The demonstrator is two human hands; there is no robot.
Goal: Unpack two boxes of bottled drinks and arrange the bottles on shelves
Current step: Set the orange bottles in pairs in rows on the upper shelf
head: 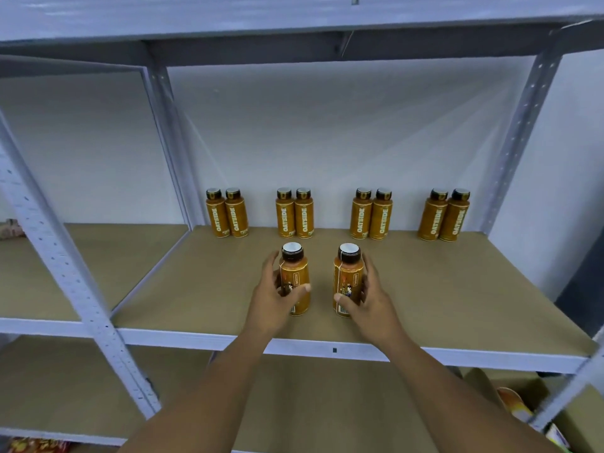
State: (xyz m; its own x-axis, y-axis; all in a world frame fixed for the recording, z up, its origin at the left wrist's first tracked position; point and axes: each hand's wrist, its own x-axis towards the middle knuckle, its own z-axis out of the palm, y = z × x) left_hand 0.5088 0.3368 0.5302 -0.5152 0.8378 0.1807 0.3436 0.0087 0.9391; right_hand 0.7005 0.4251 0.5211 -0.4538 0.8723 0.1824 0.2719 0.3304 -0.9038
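1. Two orange drink bottles stand upright on the brown shelf board (457,289), near its front edge and a little apart from each other.
2. The left hand (274,302) wraps the left bottle (295,273) from its outer side, thumb across the label.
3. The right hand (367,300) grips the right bottle (346,276) the same way, thumb low on the front and fingers round the far side.
4. Each bottle is a rounded cylinder with sloping shoulders, a glossy printed sleeve and a dark cap with a pale top.
5. Eight Oatside bottles (304,217) line the back edge in four touching pairs, well beyond the hands.
6. The board looks matte and fibrous; the shelf's upright (65,256) is grey painted metal with punched holes.
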